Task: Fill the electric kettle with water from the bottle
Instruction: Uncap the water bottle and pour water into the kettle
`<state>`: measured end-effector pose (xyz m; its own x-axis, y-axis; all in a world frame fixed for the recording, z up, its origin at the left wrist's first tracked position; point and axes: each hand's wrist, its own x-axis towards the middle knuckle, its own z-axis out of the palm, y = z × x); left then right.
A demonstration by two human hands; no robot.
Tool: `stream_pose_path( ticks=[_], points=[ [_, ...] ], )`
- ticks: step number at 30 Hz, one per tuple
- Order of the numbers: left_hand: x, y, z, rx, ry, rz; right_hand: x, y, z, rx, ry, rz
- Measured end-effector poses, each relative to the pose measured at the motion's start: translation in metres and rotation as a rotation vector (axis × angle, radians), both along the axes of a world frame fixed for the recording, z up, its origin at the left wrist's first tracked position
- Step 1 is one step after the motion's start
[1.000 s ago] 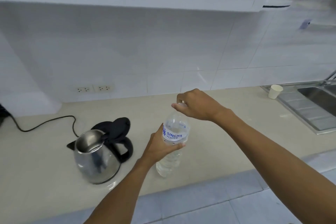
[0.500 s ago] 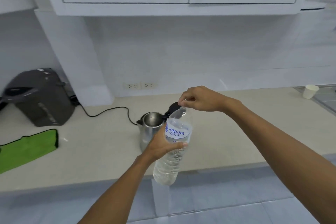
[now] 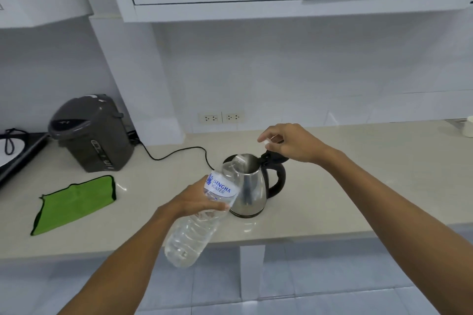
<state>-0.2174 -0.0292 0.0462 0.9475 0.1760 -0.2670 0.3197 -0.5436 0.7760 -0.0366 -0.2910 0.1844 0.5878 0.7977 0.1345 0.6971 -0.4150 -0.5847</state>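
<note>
A steel electric kettle (image 3: 252, 188) with a black handle stands on the beige counter (image 3: 345, 194), its lid flipped open. My left hand (image 3: 197, 201) grips a clear water bottle (image 3: 197, 227) with a blue-lettered label, tilted so its uncapped neck points into the kettle's mouth. My right hand (image 3: 289, 142) hovers above the kettle's lid and pinches the small white bottle cap (image 3: 267, 141) between its fingertips.
A dark grey water dispenser (image 3: 89, 133) stands at the back left, with a green cloth (image 3: 74, 203) in front of it. A black cord (image 3: 176, 155) runs from the left towards the kettle. Wall sockets (image 3: 221, 117) sit behind. A white cup (image 3: 469, 126) shows at the right edge.
My right hand has lifted the cap off the bottle and moved away to the right. My left hand has tilted the bottle's neck over the kettle's opening. The camera has turned left.
</note>
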Motion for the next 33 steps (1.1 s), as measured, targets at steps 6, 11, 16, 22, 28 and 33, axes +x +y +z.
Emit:
stream_pose_path(
  ticks=[6, 11, 16, 22, 28, 33],
  points=[
    [0.014, 0.031, 0.022, 0.173, 0.123, -0.036, 0.006, -0.009, -0.011, -0.002, 0.045, -0.035],
    [0.026, 0.041, 0.036, 0.186, 0.186, -0.082, 0.009, -0.009, -0.021, -0.014, 0.066, -0.037],
    [0.035, 0.049, 0.038, 0.189, 0.265, -0.132, 0.013, -0.007, -0.03, -0.034, 0.055, -0.03],
    [0.043, 0.058, 0.034, 0.208, 0.324, -0.167, 0.015, -0.003, -0.035, -0.037, 0.043, -0.026],
    [0.046, 0.058, 0.04, 0.218, 0.342, -0.223, 0.019, 0.0, -0.041, -0.042, 0.052, -0.024],
    [0.05, 0.058, 0.043, 0.214, 0.351, -0.264, 0.022, 0.003, -0.041, -0.045, 0.033, -0.014]
  ],
)
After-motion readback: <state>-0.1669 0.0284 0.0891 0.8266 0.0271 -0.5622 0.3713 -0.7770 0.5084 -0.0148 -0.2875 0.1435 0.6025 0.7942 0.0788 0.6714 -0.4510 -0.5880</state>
